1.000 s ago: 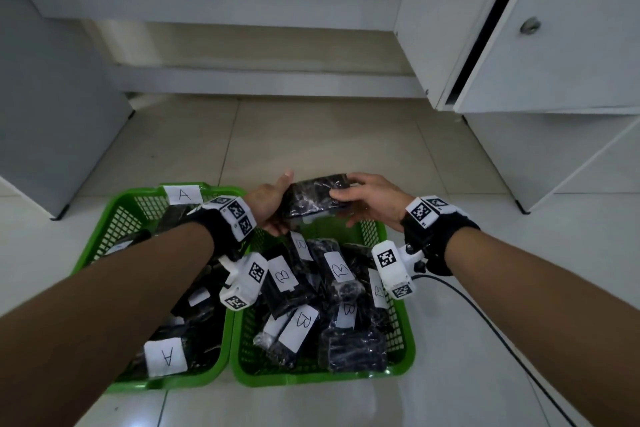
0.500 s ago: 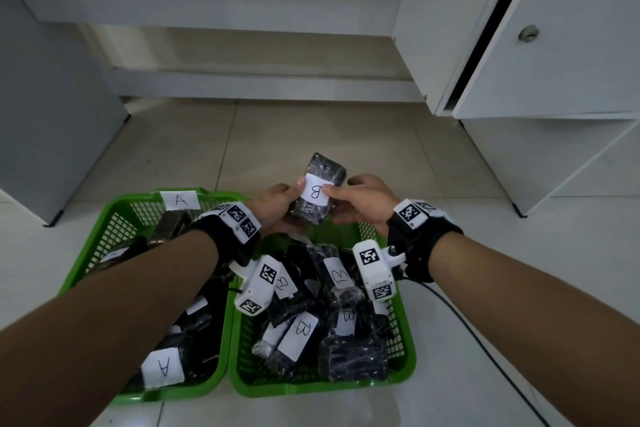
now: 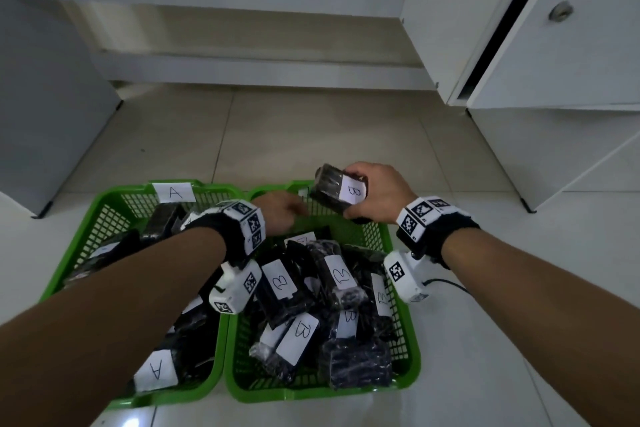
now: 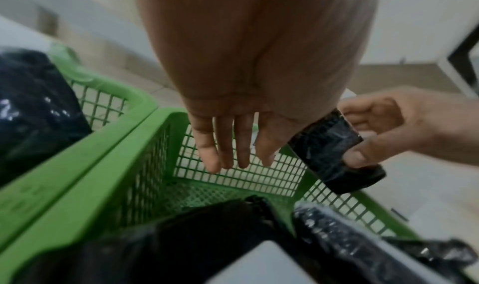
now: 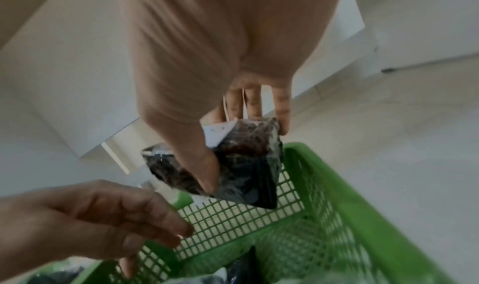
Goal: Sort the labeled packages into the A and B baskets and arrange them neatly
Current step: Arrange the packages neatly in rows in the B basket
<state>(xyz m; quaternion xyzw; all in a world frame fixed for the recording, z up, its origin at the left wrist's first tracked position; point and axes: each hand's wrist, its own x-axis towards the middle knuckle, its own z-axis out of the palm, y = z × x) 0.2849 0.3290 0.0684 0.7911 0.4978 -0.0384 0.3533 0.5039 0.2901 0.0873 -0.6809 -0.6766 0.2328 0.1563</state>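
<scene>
tiled floor [image 3: 311,128] | right grip [image 3: 377,192]: clasped round B-labelled package [image 3: 337,192], thumb beneath, fingers above | left grip [image 3: 280,211]: fingers straight, empty, just left of package, above B basket [image 3: 412,357]

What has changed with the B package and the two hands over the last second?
The left hand let go of the B package and dropped, fingers straight, to the far wall of the right basket. The right hand alone now holds the package, carried right above the far rim. Both baskets and their piled packages stayed put.
</scene>
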